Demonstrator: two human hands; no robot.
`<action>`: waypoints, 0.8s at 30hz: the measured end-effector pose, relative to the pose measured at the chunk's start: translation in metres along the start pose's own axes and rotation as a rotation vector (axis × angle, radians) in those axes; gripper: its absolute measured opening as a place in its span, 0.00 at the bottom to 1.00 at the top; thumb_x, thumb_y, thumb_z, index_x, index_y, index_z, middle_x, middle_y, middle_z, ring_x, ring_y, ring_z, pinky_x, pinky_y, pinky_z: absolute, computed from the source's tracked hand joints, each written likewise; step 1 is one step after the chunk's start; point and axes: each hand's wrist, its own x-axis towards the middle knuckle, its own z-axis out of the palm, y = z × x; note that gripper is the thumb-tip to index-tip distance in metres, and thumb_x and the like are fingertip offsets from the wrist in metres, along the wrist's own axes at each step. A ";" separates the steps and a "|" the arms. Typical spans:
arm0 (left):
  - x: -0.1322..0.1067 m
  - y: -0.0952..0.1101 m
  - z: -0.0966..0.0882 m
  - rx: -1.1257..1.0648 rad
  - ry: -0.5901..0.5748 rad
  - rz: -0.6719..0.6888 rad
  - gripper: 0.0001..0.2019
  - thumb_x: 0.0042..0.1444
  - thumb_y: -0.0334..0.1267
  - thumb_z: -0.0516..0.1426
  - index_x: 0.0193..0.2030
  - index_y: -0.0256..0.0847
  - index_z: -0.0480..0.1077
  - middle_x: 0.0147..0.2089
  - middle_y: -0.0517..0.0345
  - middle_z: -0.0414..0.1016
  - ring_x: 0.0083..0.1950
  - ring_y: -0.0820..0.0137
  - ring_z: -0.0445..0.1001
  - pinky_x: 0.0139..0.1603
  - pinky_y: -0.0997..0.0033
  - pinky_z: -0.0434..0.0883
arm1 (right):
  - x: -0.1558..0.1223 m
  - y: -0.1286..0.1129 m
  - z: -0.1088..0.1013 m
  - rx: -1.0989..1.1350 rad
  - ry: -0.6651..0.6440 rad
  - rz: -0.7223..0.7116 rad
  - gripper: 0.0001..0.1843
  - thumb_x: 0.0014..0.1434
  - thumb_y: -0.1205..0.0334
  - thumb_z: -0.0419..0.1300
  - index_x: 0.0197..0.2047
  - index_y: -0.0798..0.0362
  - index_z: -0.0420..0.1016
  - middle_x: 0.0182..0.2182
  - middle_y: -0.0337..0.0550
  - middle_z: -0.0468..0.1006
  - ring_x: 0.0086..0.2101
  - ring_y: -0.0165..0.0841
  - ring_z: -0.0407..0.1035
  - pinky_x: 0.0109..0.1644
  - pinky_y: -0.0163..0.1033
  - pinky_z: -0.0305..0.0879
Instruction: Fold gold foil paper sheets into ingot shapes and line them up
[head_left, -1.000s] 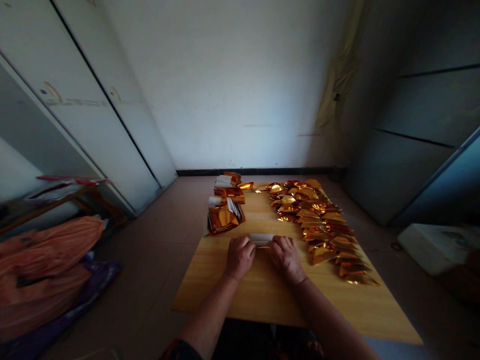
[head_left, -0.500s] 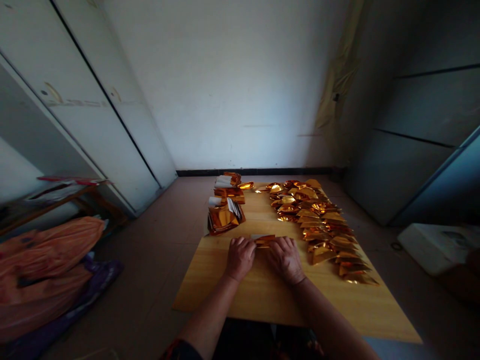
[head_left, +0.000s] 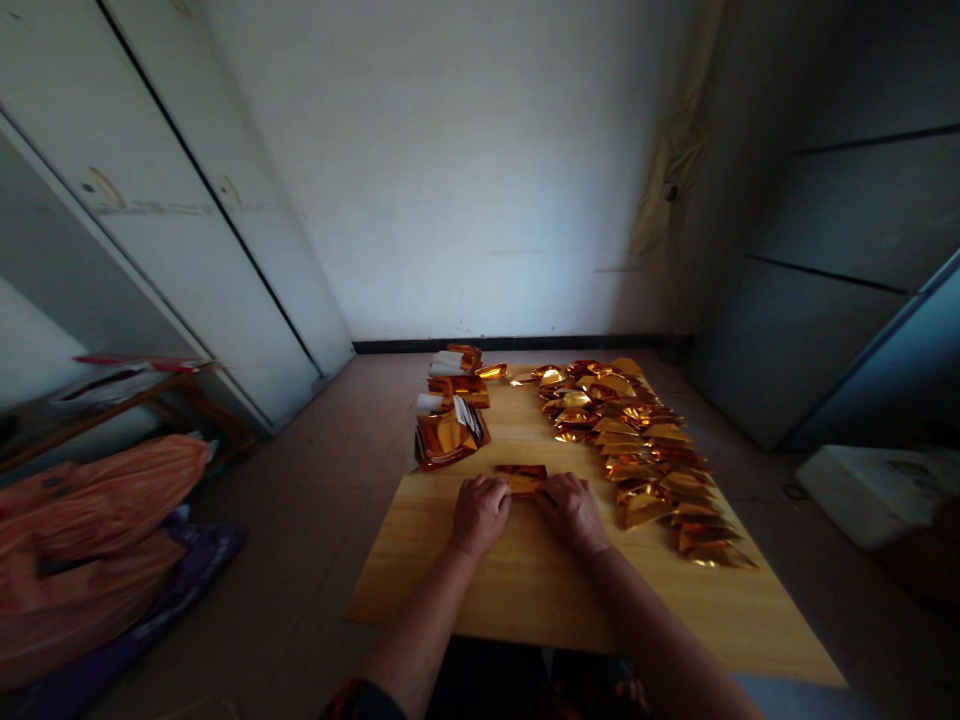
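Observation:
A sheet of gold foil paper (head_left: 523, 480) lies on the wooden board, its shiny side showing and a fold line running across it. My left hand (head_left: 481, 512) grips its left end with curled fingers. At the right end, my right hand (head_left: 574, 510) pinches the same sheet. Fingertips and thumbs are partly hidden behind the knuckles. Just beyond my left hand sits a stack of gold foil sheets (head_left: 444, 440) with pale backs. Beside my right hand, rows of folded gold foil pieces (head_left: 651, 470) overlap along the board's right side.
The wooden board (head_left: 427, 570) stands before me, facing a white wall (head_left: 465, 180). Cabinets (head_left: 202, 240) rise at the left. Orange cloth or bags (head_left: 97, 530) are heaped at the lower left. A white box (head_left: 862, 490) sits on the floor at right.
The far edge of the foil sheet has turned from its pale side to its gold side, showing a flat gold strip. Both hands have barely moved.

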 end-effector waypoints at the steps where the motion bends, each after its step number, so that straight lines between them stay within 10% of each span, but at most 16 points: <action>1: 0.000 0.000 0.000 -0.013 0.005 -0.006 0.06 0.55 0.30 0.53 0.34 0.44 0.71 0.39 0.56 0.77 0.45 0.66 0.70 0.47 0.63 0.62 | 0.000 0.000 -0.001 0.010 -0.004 -0.002 0.07 0.61 0.61 0.55 0.36 0.49 0.75 0.36 0.42 0.76 0.39 0.34 0.65 0.42 0.37 0.52; 24: 0.018 -0.015 0.012 -0.237 0.015 -0.170 0.09 0.54 0.26 0.53 0.33 0.41 0.73 0.36 0.57 0.73 0.40 0.72 0.71 0.42 0.76 0.66 | 0.031 -0.009 -0.004 -0.145 -0.226 0.320 0.13 0.62 0.60 0.49 0.41 0.48 0.75 0.39 0.43 0.78 0.38 0.33 0.72 0.39 0.33 0.56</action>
